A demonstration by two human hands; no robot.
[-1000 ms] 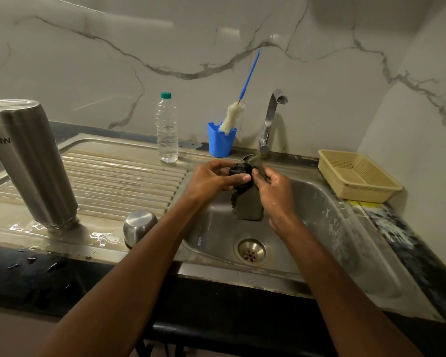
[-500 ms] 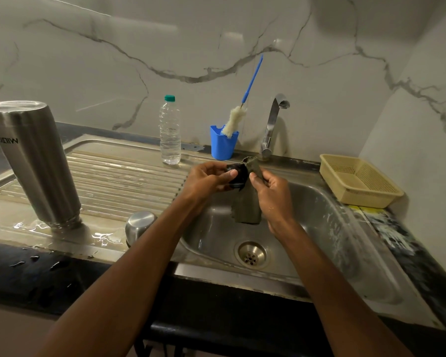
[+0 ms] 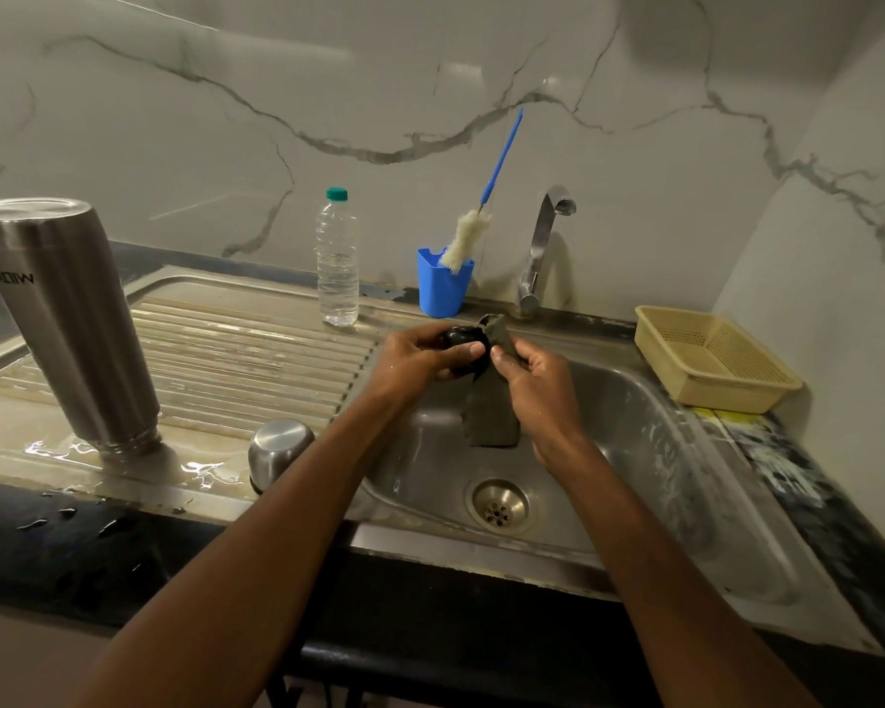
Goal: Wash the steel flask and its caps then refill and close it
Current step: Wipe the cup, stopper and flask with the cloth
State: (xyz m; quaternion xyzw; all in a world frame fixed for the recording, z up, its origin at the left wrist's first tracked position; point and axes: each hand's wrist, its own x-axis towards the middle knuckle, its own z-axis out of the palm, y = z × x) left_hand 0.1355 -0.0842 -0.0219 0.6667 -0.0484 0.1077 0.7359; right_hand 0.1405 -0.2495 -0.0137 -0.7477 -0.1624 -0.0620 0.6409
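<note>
Head view | black inner cap (image 3: 463, 344) gripped in left hand (image 3: 415, 360) | scrub cloth (image 3: 491, 411) pinched by right hand (image 3: 537, 385) | grooves best wiped over the sink (image 3: 650, 442).

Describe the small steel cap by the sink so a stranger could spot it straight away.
Start at the stainless steel sink basin. On the wet ribbed draining board left of it, near the front edge, sits the small domed steel cap. It is short and rounded, unlike the tall upturned steel flask beside it.
</note>
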